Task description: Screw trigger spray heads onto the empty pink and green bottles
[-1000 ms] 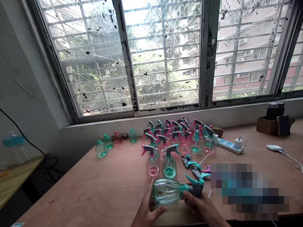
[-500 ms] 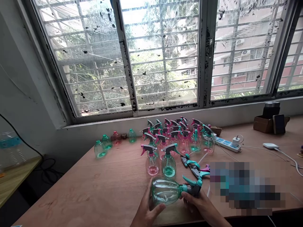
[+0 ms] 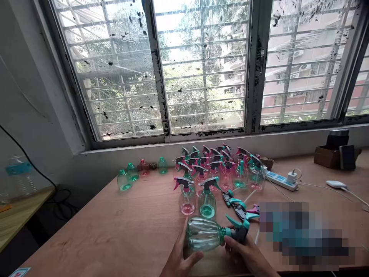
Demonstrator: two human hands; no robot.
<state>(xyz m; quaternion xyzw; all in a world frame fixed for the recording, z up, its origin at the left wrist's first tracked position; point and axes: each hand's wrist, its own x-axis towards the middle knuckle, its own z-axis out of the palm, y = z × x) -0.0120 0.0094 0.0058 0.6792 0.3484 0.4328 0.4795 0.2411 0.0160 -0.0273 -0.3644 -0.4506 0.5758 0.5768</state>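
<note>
A clear green spray bottle (image 3: pixel 203 233) lies sideways between my hands, its grey and teal trigger head (image 3: pixel 240 229) pointing right. My left hand (image 3: pixel 184 256) cups the bottle's base, thumb along its lower side. At the neck and collar, my right hand (image 3: pixel 240 250) grips with its fingers closed; some of them are hidden under the head. Just beyond the bottle stand a pink spray bottle (image 3: pixel 187 200) and a green spray bottle (image 3: pixel 207 202), both upright with heads on. Loose trigger heads (image 3: pixel 240 209) lie on the table by my right hand.
Rows of upright spray bottles (image 3: pixel 215 167) stand behind. Several headless bottles (image 3: pixel 124 181) line the back left edge. A white power strip (image 3: pixel 281 180) with cables lies at right, near a cardboard box (image 3: pixel 327 157). A blurred patch (image 3: pixel 305 234) covers the table at right.
The view has shifted slightly, so the scene sits a little further right. Both hands keep their hold on the sideways bottle, with hardly any other visible movement.
</note>
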